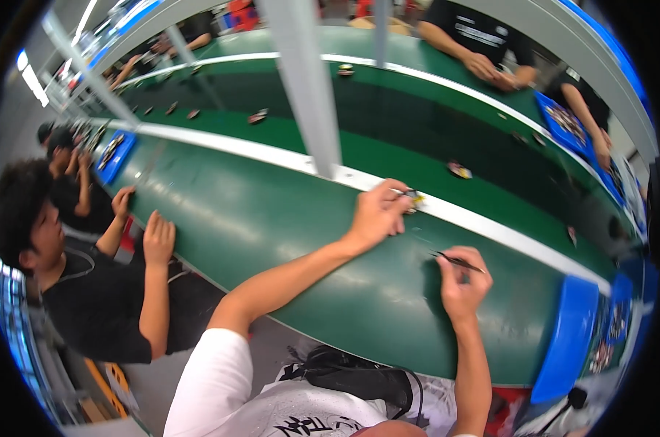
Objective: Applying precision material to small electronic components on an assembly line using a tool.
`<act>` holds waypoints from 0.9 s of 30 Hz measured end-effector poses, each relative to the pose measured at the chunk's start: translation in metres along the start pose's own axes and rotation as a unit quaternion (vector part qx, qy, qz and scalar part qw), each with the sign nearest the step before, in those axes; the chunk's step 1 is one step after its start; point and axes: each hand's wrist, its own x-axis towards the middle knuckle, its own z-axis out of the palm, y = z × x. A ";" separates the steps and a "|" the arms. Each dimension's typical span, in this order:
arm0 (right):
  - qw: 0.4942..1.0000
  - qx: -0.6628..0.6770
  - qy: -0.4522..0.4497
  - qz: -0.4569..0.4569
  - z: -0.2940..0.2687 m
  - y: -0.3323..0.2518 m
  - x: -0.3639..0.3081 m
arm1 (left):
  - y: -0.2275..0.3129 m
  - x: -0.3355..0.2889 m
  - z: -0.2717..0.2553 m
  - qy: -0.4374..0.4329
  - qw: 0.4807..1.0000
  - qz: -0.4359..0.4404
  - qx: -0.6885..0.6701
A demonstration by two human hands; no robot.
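Observation:
My left hand [379, 216] reaches out over the white rail at the far side of the green bench. Its fingers pinch a small part with yellow and dark bits [415, 201], blurred and too small to name. Nearer to me and to the right, my right hand [464, 288] is closed round dark tweezers [461, 262]. Their tips point left over the bench top, apart from the part in my left hand.
Beyond the white rail [483, 228] a green conveyor belt [388, 149] carries several small parts. A grey post [304, 95] rises from the rail. Blue trays [566, 335] stand at right, another [116, 156] at far left. A co-worker [89, 291] sits at my left; others work across the belt.

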 end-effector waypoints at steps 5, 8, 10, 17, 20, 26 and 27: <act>0.998 0.008 0.032 0.051 -0.011 -0.001 0.001 | -0.001 0.005 0.008 -0.054 0.998 0.003 -0.025; 0.987 0.082 0.019 0.136 -0.018 0.001 0.001 | 0.005 0.001 0.017 -0.077 0.995 -0.043 -0.052; 0.976 0.122 0.027 0.179 -0.020 -0.005 0.003 | 0.011 -0.005 0.021 -0.079 0.994 -0.060 -0.049; 0.959 0.182 0.022 0.216 -0.022 0.002 0.001 | 0.004 -0.026 0.035 -0.075 0.994 -0.074 -0.028; 0.967 0.155 0.023 0.200 -0.022 0.007 -0.002 | 0.001 -0.034 0.038 -0.079 0.995 -0.062 -0.008; 0.979 0.119 0.023 0.166 -0.022 0.006 -0.002 | 0.007 -0.042 0.045 -0.089 0.995 -0.031 0.031; 0.981 0.109 0.022 0.159 -0.022 0.006 -0.002 | 0.007 -0.042 0.046 -0.091 0.995 -0.020 0.033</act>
